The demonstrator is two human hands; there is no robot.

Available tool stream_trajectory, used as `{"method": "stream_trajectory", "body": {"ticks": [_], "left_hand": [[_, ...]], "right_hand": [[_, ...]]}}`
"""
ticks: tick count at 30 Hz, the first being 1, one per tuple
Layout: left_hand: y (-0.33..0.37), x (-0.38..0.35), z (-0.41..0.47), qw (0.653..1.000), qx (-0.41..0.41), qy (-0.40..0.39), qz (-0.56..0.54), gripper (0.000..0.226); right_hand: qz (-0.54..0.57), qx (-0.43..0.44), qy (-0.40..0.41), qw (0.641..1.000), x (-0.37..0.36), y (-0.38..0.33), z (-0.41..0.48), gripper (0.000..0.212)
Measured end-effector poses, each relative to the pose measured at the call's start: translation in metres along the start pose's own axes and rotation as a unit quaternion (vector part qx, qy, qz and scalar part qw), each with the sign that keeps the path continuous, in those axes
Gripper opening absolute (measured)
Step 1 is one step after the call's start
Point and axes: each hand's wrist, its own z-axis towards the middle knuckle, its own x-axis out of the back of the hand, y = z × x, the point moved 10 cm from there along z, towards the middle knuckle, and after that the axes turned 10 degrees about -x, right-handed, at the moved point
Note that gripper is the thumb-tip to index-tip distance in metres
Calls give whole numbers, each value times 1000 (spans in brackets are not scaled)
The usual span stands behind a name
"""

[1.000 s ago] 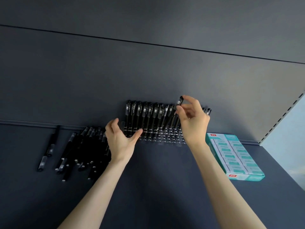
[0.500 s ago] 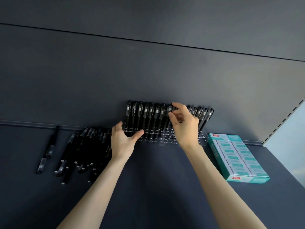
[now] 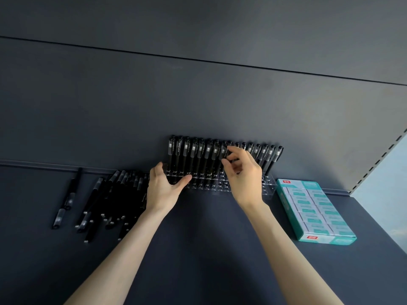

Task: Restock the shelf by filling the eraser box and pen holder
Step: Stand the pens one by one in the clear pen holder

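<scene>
The pen (image 3: 224, 150) in hand stands nearly upright in the middle of the row. Its capped end is up, and its long axis runs down into the pen holder (image 3: 267, 186), tilted slightly towards the back panel (image 3: 198, 102). The right hand (image 3: 242, 176) pinches it at the cap between thumb and forefinger, with the other fingers curled below, so the slot it belongs to lies straight beneath the grip and the push should go down along the pen's length. Whether the tip has reached the bottom is hidden behind the fingers and the neighbouring pens. The clear holder sits on the shelf (image 3: 209, 243) against the back panel, its back rows filled across and several front holes bare. The left hand (image 3: 164, 191) holds nothing. Its fingers are loose and its thumb is spread to touch the holder's front left edge, apparently to steady it. The loose pens (image 3: 110, 201) lie heaped just to the left of that hand, mostly pointing front to back, so the left hand is nearer for the next pick. The eraser box (image 3: 315, 211) lies to the right of the holder, near it, and looks packed full.
</scene>
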Motion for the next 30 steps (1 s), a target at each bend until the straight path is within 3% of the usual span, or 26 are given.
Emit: {"method": "stream_trajectory", "body": {"ticks": [5,11,15,18,25,30], "left_hand": [[3,31,-14,998,-26,34,34,70],[-26,95,-33,986,-27,82,142,39],[-62,124,-29,973,43,46,223,52],[-81,134,-20,969,50,5,241,65],[-105,132,1,980,21,-100,172,67],[-114,130,14,982,31,-153,108,65]], "right_hand": [[45,-12,-28,999,-18,-13,-25,15],[15,-62,-139,988,-88,-25,-63,9],[-31,-72,-196,978,-139,-41,-87,12],[-78,-96,-209,970,-171,-47,-98,21],[-247,-148,-177,941,-209,-51,-105,46],[-248,-212,-151,933,-216,-45,-102,50]]}}
